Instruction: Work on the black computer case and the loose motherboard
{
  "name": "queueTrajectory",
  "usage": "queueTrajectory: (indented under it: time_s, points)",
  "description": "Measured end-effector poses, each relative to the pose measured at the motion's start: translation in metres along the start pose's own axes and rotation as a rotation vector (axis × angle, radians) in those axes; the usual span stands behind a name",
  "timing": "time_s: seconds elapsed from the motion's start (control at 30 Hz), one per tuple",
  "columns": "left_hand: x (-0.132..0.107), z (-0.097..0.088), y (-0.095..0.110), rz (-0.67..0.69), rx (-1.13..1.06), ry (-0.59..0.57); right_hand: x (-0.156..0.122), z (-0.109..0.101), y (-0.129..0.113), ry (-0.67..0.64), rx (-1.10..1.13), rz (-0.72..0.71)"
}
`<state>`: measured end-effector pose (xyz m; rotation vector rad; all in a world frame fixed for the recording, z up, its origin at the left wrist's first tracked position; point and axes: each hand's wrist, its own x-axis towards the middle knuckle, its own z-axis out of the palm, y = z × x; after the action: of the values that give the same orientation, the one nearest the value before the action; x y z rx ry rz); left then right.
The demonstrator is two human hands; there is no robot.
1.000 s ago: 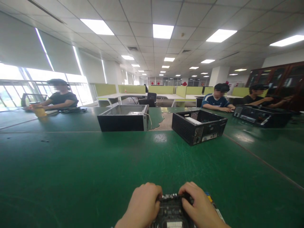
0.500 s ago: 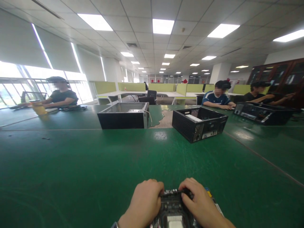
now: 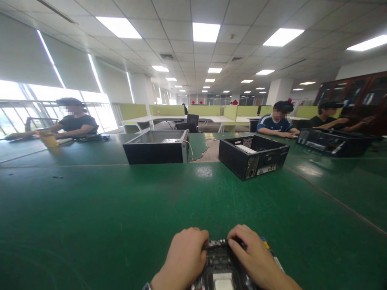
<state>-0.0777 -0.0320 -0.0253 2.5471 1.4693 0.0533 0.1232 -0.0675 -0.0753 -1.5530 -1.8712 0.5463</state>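
A dark circuit board, a computer motherboard (image 3: 222, 268), lies on the green table (image 3: 121, 217) at the bottom centre of the head view. My left hand (image 3: 184, 257) rests curled on the board's left side, fingers bent over its far edge. My right hand (image 3: 254, 257) covers the right side, fingers curled and pressing on the board's top edge. Both hands touch the board. A pale square socket shows between them at the lower edge of the frame.
Two open black computer cases (image 3: 157, 149) (image 3: 252, 155) stand across the table. A third case (image 3: 332, 143) sits at the far right. Three other people sit at the far side, one at left (image 3: 74, 121), two at right (image 3: 276, 121).
The view has tilted slightly down, so the hands and board sit a little higher in frame. My hands keep the same curled hold on the board.
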Motion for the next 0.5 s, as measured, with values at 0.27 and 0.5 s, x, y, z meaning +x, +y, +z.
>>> queueTrajectory:
  time_s: [0.27,0.5]
  points:
    - [0.0007,0.0025,0.0000,0.000,-0.017,0.020,0.0002,0.0003,-0.0001,-0.012,0.021,-0.024]
    - [0.0003,0.0002,-0.0005,0.008,-0.014,0.002,0.0014,-0.0015,-0.0009,-0.018,0.009,-0.022]
